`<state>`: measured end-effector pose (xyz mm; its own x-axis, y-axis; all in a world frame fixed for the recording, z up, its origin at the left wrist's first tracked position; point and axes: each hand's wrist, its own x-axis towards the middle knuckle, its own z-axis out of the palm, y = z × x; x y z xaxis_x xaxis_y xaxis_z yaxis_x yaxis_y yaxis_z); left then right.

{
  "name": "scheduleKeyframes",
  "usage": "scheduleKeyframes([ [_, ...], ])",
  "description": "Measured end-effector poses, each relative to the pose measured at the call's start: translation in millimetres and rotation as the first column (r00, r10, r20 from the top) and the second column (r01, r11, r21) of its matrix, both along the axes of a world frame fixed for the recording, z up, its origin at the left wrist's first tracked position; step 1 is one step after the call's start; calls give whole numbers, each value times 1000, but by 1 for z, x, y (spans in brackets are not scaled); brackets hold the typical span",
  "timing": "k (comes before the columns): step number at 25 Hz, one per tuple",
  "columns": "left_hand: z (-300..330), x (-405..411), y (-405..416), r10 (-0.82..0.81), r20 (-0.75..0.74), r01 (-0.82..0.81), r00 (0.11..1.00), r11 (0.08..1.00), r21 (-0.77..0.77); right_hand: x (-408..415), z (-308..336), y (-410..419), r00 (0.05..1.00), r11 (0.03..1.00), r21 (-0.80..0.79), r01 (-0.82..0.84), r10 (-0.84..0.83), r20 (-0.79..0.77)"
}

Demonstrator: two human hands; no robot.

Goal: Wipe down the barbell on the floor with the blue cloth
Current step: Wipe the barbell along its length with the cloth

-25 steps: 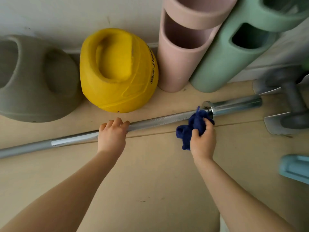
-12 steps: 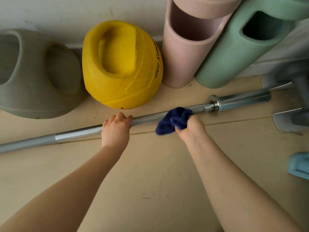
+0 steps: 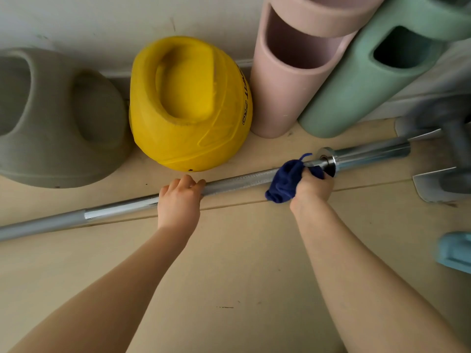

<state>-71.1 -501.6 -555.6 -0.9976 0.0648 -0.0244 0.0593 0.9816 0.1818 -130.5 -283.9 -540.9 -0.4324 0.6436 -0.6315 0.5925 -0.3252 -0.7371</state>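
A silver barbell [image 3: 237, 180] lies across the tan floor, running from the lower left up to the right, with a collar and smooth sleeve at its right end. My left hand [image 3: 179, 202] grips the shaft near its middle, fingers curled over the top. My right hand [image 3: 312, 188] holds the dark blue cloth [image 3: 285, 180] bunched around the shaft, right beside the collar. The stretch of bar under the cloth and under both hands is hidden.
Against the wall stand a grey weight [image 3: 58, 118], a yellow weight [image 3: 190, 103], a pink foam roller [image 3: 295, 72] and a green foam roller [image 3: 377, 70]. A grey dumbbell [image 3: 456, 154] lies at the right, with a light blue object [image 3: 456, 250] below it.
My right hand slid the cloth leftward along the shaft, then back right to the collar. My left hand stayed gripping the bar.
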Motion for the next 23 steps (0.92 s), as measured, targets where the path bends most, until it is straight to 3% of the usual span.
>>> scheduleKeyframes([
  [2,-1,1,1,8,-11,-8,1000,1000,8,5,-5,-10,998,994,97,-46,42,45],
  [5,-4,3,2,17,-46,-16,999,1000,24,18,-4,-28,971,978,21,-208,203,123],
  [7,-6,5,1,14,-58,-12,998,1000,29,14,-2,-11,961,966,95,-240,222,162],
  [9,-6,6,-1,15,-63,-13,998,999,31,1,-7,17,973,968,193,-158,119,200],
  [11,-4,5,-2,6,-71,-4,997,1000,26,-6,-4,23,988,995,88,-54,41,151],
  [13,-3,6,-3,-25,-95,26,995,1000,11,-1,5,-4,991,998,7,-63,62,123],
  [19,-5,12,-2,-41,-109,38,993,999,-24,48,5,-86,899,911,-3,-413,408,160],
  [21,-5,13,-2,-14,-108,14,994,1000,-1,40,4,-61,940,927,172,-335,316,128],
  [23,-5,13,-1,-10,-102,12,995,1000,22,25,8,-16,967,870,423,-253,240,84],
])
